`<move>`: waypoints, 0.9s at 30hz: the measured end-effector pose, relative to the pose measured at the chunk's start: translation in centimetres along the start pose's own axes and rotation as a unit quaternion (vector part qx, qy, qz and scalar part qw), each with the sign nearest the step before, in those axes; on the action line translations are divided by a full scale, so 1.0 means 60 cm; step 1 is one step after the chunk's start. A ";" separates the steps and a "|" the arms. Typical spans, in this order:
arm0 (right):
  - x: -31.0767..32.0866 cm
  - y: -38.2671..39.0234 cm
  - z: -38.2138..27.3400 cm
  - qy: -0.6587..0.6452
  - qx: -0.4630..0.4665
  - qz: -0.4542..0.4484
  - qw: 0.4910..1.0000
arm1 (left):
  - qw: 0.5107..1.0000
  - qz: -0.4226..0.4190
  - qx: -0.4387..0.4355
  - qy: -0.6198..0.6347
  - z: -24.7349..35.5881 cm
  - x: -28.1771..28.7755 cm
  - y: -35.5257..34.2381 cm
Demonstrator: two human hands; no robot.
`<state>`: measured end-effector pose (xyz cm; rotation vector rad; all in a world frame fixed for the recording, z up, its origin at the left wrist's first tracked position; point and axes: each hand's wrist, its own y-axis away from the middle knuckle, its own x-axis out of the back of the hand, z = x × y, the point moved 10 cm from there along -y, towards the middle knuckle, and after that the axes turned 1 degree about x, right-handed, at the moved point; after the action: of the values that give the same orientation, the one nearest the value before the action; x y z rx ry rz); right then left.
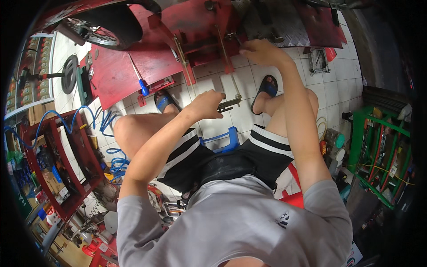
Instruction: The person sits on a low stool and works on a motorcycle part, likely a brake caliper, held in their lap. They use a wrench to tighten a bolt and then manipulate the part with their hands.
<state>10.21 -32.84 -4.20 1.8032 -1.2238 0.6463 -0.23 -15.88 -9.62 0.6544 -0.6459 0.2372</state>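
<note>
My left hand (205, 106) is closed around a dark metal fitting (229, 104) at the end of a thin rod (232, 84) that runs down from the red lift platform (120, 75). My right hand (255, 51), higher up, has bent fingers at a small dark metal piece (233, 37) on the platform's frame; what it grips there is unclear. Two red brackets (189, 73) with rods project toward me between my hands. A screwdriver with a blue handle (143, 86) lies on the platform to the left of my left hand.
A motorbike wheel (111, 38) stands on the platform. Below my hands is a blue plastic stool (231, 140). Coiled blue hose (116, 162) and a red metal trolley (78, 131) are at left. A green rack (391, 127) stands at right, a metal frame (318, 62) behind my right arm.
</note>
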 end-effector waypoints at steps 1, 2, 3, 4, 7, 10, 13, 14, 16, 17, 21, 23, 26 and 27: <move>0.011 -0.002 0.000 -0.035 -0.009 -0.005 0.999 | 1.000 -0.027 -0.003 0.013 0.002 -0.012 -0.012; 0.023 -0.003 0.002 -0.036 -0.025 -0.002 0.999 | 0.998 -0.052 -0.005 0.024 0.006 -0.022 -0.023; 0.032 0.000 0.001 -0.037 -0.040 0.000 0.999 | 0.996 -0.078 -0.007 0.035 0.011 -0.033 -0.032; 0.036 -0.001 0.004 -0.038 -0.055 0.002 0.998 | 0.992 -0.123 -0.004 0.030 0.014 -0.051 -0.041; 0.038 -0.001 0.021 -0.018 -0.064 0.015 0.998 | 0.974 -0.198 0.046 0.104 0.006 -0.069 -0.050; 0.036 -0.003 0.023 -0.019 -0.059 0.009 0.998 | 0.987 -0.105 0.038 0.115 0.013 -0.046 -0.055; 0.047 -0.003 0.022 -0.058 -0.047 0.037 0.996 | 0.989 -0.083 0.063 0.106 0.001 -0.052 -0.057; 0.056 0.000 0.022 -0.062 -0.063 0.040 0.995 | 0.982 -0.111 0.077 0.130 0.001 -0.053 -0.053; 0.075 0.006 0.021 -0.069 -0.093 0.045 0.992 | 0.964 -0.167 0.107 0.179 -0.002 -0.052 -0.042; 0.084 0.006 0.027 -0.059 -0.086 0.063 0.993 | 0.974 -0.152 0.089 0.143 0.000 -0.037 -0.043; 0.076 -0.001 0.056 -0.051 -0.065 0.099 0.992 | 0.983 -0.155 0.066 0.067 -0.010 -0.010 -0.034; 0.068 -0.006 0.056 -0.050 -0.061 0.088 0.993 | 0.980 -0.165 0.081 0.081 -0.018 0.002 -0.029; 0.062 -0.009 0.050 -0.039 -0.054 0.067 0.996 | 0.977 -0.180 0.064 0.089 -0.024 -0.004 -0.023; 0.063 -0.007 0.045 -0.039 -0.045 0.077 0.995 | 0.973 -0.190 0.079 0.103 -0.024 -0.010 -0.020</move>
<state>11.98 -36.94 -2.78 1.6835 -1.4328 0.6015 0.49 -15.88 -11.45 0.8796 -0.2944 -0.0012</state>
